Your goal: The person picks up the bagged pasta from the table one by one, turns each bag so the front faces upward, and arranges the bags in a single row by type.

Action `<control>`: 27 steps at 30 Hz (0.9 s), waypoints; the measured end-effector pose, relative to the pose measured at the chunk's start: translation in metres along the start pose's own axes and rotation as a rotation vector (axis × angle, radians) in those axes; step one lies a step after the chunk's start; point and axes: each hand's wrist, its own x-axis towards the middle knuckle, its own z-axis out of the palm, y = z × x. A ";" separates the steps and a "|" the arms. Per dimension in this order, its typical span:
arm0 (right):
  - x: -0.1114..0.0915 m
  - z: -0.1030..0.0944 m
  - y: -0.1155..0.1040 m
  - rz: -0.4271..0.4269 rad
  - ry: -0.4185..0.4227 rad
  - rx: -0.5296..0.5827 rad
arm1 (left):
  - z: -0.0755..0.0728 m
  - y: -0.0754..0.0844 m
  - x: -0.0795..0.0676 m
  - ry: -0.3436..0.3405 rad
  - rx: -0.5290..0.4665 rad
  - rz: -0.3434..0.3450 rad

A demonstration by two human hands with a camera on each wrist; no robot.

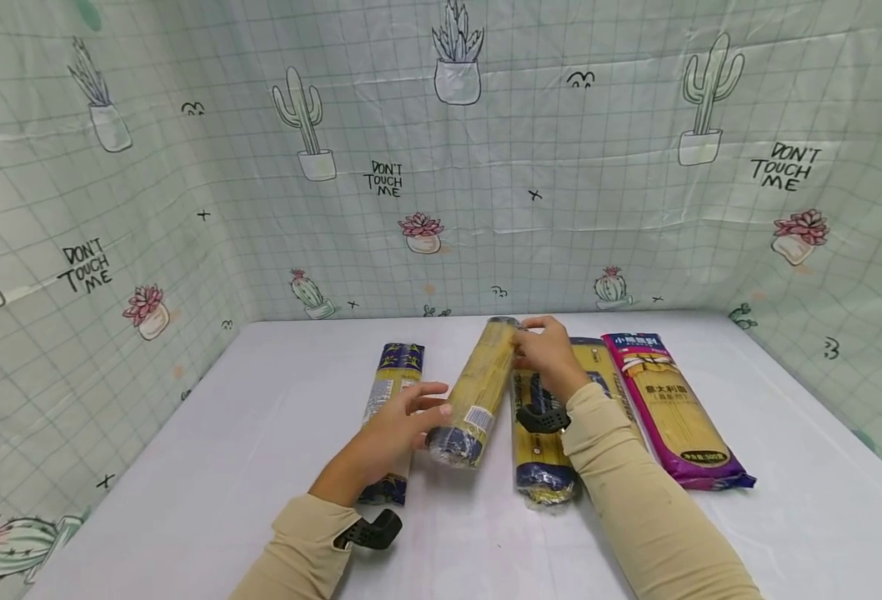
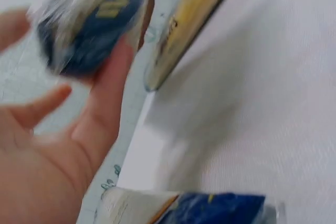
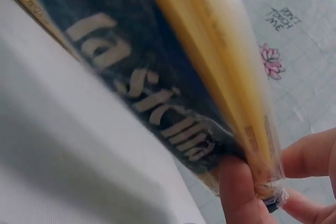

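A clear-wrapped pack of spaghetti (image 1: 478,379) with dark blue ends is tilted above the white table, held between both hands. My left hand (image 1: 392,433) holds its lower end, fingers around the blue wrapper (image 2: 105,24) in the left wrist view. At the upper end, my right hand (image 1: 553,354) pinches the pack between thumb and fingers. The right wrist view shows its blue label (image 3: 136,77) with pale lettering. Partly behind my left hand, another spaghetti pack (image 1: 392,387) with blue ends lies on the table.
Right of the held pack lie two more yellow-and-blue spaghetti packs, a nearer one (image 1: 546,454) and one (image 1: 591,354) partly covered by my right arm. A pink-and-purple pasta pack (image 1: 684,408) lies farthest right. A cactus-print curtain (image 1: 486,158) hangs behind the table (image 1: 208,467).
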 end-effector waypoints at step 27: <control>-0.006 0.023 -0.004 -0.074 -0.081 -0.005 | 0.009 -0.001 0.002 -0.031 -0.134 -0.174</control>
